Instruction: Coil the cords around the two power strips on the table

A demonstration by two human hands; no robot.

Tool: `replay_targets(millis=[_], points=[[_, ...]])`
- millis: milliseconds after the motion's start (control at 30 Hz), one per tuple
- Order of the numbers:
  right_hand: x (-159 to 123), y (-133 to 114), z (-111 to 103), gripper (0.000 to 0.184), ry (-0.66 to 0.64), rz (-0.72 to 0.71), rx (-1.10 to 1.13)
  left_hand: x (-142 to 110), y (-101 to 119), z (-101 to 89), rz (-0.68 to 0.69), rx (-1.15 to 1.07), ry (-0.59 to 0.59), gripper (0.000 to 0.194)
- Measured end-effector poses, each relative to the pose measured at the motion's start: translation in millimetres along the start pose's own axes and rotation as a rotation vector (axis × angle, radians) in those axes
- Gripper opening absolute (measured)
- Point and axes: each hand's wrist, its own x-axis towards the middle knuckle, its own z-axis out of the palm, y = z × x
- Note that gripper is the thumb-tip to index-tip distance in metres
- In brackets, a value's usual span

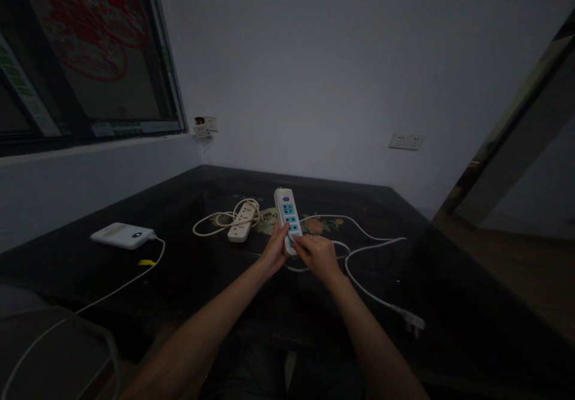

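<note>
Left hand [275, 249] is gripping the white power strip [286, 208] by its near end, tilting it up above the bench [188, 193], seemingly to steady it. Right hand [320, 257] is pressing fingers together at its face.

Both forearms extend forward from the lower edge of the view and converge toward the centre, sleeveless along their visible length. The left hand [274, 249] is partly closed, its thumb raised; the right hand [318, 255], back uppermost, has its fingers bent inward toward the left. The hands lie close together.
</note>
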Motion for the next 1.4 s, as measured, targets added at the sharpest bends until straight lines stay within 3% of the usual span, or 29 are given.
replay_targets(millis=[233, 467, 567, 767, 967, 1200, 1400], points=[[0, 7, -3, 0.02, -0.026, 0.008, -0.005, 0, 5, -1.4, 0.055, 0.09, -0.019, 0.039], [2, 37, -18, 0.024, 0.01, 0.077, -0.044, 0, 12, -0.6, 0.071, 0.17, -0.022, 0.038], [1, 54, -26, 0.031, 0.043, 0.225, 0.075, 1, 17, -2.0, 0.074, 0.169, -0.033, 0.041], [2, 75, -47, 0.038, 0.24, 0.49, 0.529, -1, 22, -0.5, 0.03, 0.163, -0.079, 0.052], [1, 76, -49, 0.035, 0.324, 0.669, 0.669, -6, 16, 2.3, 0.003, 0.22, -0.183, 0.05], [2, 78, -46, 0.035, 0.361, 0.687, 0.663, -6, 16, 2.8, -0.028, 0.228, -0.198, 0.043], [-1, 83, -42, 0.035, 0.228, 0.678, 0.712, 5, 14, -8.8, -0.053, 0.192, -0.104, 0.038]])
